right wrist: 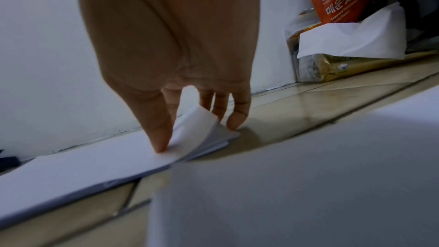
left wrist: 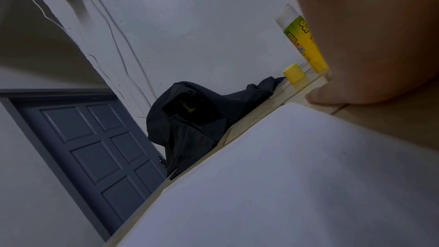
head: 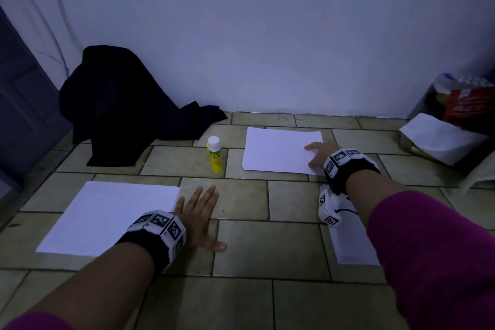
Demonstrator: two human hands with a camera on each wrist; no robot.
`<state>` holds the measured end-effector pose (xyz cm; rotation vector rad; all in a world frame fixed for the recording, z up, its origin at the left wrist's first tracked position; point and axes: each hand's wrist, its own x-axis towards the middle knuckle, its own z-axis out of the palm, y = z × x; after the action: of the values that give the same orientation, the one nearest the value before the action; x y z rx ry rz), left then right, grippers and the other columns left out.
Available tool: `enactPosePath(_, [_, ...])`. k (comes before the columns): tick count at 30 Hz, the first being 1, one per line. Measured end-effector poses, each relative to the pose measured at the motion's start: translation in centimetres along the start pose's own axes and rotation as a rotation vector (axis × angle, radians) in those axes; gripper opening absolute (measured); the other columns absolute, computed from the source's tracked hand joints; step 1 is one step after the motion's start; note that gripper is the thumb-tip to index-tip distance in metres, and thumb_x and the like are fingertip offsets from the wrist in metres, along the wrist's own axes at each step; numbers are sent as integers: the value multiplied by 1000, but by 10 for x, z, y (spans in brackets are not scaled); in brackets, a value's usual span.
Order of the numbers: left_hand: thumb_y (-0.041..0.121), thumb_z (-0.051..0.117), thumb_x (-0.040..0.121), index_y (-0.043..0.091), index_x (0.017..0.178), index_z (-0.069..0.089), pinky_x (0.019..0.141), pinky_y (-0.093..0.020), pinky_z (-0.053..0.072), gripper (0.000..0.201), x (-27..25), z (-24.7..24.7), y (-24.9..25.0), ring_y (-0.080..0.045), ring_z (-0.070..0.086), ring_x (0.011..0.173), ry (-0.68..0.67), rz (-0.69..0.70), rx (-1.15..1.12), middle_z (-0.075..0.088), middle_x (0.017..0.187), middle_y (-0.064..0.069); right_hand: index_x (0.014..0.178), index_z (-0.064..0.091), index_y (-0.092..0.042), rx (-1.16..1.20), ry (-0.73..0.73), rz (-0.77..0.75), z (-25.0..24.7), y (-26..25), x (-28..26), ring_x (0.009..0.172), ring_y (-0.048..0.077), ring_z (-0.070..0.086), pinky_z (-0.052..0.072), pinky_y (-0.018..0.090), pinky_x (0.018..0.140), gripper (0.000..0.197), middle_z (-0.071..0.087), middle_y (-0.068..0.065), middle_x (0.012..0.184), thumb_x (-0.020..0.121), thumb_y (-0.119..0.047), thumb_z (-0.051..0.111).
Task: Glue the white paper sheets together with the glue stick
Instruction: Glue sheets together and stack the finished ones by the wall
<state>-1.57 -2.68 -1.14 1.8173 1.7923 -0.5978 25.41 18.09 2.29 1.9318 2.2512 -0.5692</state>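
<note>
A thin, floppy top sheet (right wrist: 197, 119) is pinched at its corner by the right hand (right wrist: 171, 63); the left hand (head: 199, 220) is spread flat, holding nothing.

The head view looks forward and down from above at a beige tiled floor (head: 267, 244) meeting a pale wall. The left wrist view sits low beside the floor, tilted, facing a grey panelled door (left wrist: 95, 153). The right wrist view, equally low, faces the wall's base. Head and left wrist views share the upright yellow glue stick with a white cap (head: 214, 155) and a heap of black cloth (head: 120, 99)
</note>
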Motion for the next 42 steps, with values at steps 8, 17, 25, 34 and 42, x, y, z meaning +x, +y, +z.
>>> enactPosePath(8, [70,57,79,16,149,-26,116,-48,-10,121,-4,-2,3,-21,-29,143,17,-11,-14,-35,154,2,150,25,-26,-55,-62,-6,-16,-11,-12,141,31,25,27,27,106,63,17,11,156,95,-35,55])
enactPosePath(17, [74,56,77,15,148,-26,117,-50,-9,123,0,3,1,-22,-28,143,42,-21,6,-35,154,2,151,14,-7,-102,-215,-51,-30,-2,-91,143,23,25,21,32,114,78,20,8,158,95,-54,43])
enactPosePath(25, [77,52,75,9,150,-22,118,-52,2,125,3,-2,13,-26,-21,146,61,-107,93,-30,156,-5,149,-12,0,-322,-370,24,34,15,-143,147,30,0,18,41,117,128,-11,18,158,72,-60,71])
enactPosePath(34, [63,45,91,7,150,-19,119,-48,7,103,-13,3,24,-24,-16,147,79,-105,46,-27,157,-8,144,-24,2,-278,-139,28,83,21,-154,145,34,-17,6,47,117,157,-25,20,154,49,-64,82])
enactPosePath(42, [55,56,90,19,155,6,118,-34,17,90,-40,-8,13,-18,11,148,175,-3,-208,2,163,0,143,-25,2,-264,-128,35,89,22,-148,144,35,-18,3,47,117,162,-26,21,153,44,-67,82])
